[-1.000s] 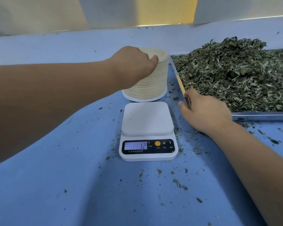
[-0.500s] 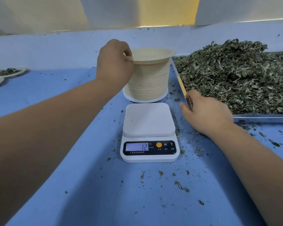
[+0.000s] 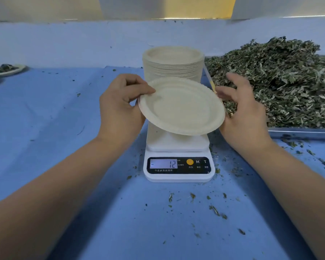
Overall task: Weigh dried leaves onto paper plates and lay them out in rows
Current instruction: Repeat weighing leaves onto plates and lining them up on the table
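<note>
While the single round off-white paper plate was held tilted just above the white digital kitchen scale, its left rim was pinched by the left hand, thumb on top and fingers beneath. The right hand was spread, fingers loose, at the plate's right rim; blur hid whether it touched. Plate not yet seated on the weighing platform. Display read minus 12.

Positions: tall stack of off-white paper plates just beyond the scale on the far side; heap of dried green leaves in a flat metal tray to the right; two more plates, at least one bearing leaves, at far left on the blue cloth.

Risks noted:
1. One-sided pinch on a thin, tilted plate. It could slip or flex and land off-centre.
2. The plate looked wider than the platform. Set too far back or too far right, its rim might lean on the stack or the tray edge, and the reading would come out low.
3. If the held plate was in fact two nested together, the display would probably not settle at zero, since the minus reading looked like a one-plate tare.
4. Leaf crumbs lay scattered round the scale. Any swept onto the platform beneath the plate would add weight.
</note>
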Motion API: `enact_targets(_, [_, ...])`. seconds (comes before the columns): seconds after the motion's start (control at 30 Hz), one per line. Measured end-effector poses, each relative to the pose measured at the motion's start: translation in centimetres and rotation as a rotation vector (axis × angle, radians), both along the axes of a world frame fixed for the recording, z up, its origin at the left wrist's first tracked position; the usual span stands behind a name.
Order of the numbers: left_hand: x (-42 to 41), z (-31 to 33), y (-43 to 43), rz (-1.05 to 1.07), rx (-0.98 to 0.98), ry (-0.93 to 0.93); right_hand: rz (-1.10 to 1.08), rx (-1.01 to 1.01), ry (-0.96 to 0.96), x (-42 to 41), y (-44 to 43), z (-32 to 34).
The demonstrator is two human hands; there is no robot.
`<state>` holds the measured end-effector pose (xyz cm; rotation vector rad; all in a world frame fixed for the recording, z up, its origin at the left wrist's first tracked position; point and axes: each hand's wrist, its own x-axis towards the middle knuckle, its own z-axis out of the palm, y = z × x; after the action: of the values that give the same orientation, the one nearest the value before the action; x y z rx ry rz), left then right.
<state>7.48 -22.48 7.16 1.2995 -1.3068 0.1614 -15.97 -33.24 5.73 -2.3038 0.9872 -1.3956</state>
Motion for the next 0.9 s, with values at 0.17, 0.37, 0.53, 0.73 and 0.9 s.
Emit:
enact_targets(0.17, [1.3, -2.1, 0.2, -0.03, 0.138, 0.143, 0.019, -0.064, 0.144, 0.7, 0.7, -0.4])
enact_targets(0.37, [2.8, -3.0, -0.1, -0.088, 0.272, 0.183, -0.013, -0.081, 0.297, 0.6, 0.6, -0.6])
enact_targets(0.53, [3.2, -3.9, -0.4, -0.092, 0.331, 0.184, -0.017, -0.065, 0.34, 0.8, 0.6, -0.5])
enact_targets(0.73, [2.7, -3.9, -0.4, -0.131, 0.389, 0.143, -0.021, -0.065, 0.353, 0.7, 1.0, -0.5])
enact_targets(0.9, [3.3, -4.1, -0.5, -0.103, 0.462, 0.193, -0.049, 0.011, 0.408, 0.5, 0.9, -0.1])
